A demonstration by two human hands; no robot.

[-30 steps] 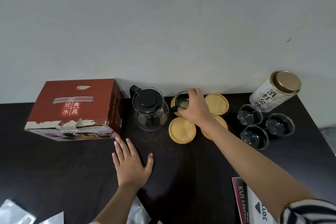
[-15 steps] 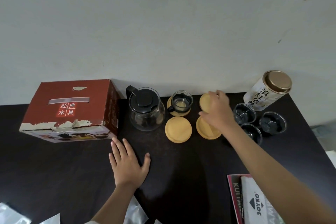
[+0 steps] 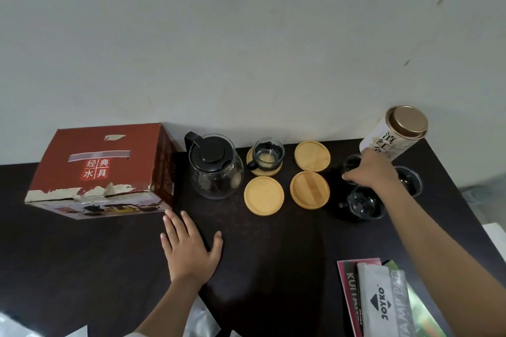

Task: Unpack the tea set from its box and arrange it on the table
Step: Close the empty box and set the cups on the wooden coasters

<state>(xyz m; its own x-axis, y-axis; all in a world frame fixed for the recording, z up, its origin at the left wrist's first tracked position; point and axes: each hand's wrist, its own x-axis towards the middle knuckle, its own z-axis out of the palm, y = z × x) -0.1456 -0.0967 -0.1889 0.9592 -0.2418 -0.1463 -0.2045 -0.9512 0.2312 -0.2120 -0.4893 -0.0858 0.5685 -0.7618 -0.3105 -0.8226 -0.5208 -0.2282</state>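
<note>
A glass teapot (image 3: 216, 169) with a black lid stands beside the red tea set box (image 3: 101, 169). To its right, one glass cup (image 3: 268, 152) sits on a bamboo coaster (image 3: 274, 170). Three bare coasters lie close by: one (image 3: 312, 156) at the back and two in front (image 3: 263, 195) (image 3: 309, 190). My right hand (image 3: 369, 169) reaches over a second glass cup (image 3: 351, 164), fingers curled on its rim. Two more cups (image 3: 361, 205) (image 3: 409, 180) stand by it. My left hand (image 3: 189, 252) lies flat on the dark table (image 3: 273, 268), fingers spread.
A white tea tin (image 3: 394, 134) with a gold lid stands at the back right against the wall. Stamp pad packets (image 3: 383, 301) lie at the front right. Clear plastic wrap (image 3: 200, 320) lies near the front edge. The table's right edge is close to the cups.
My right hand left the cup on its coaster and moved right across the coasters to the group of cups. My left hand stayed flat on the table.
</note>
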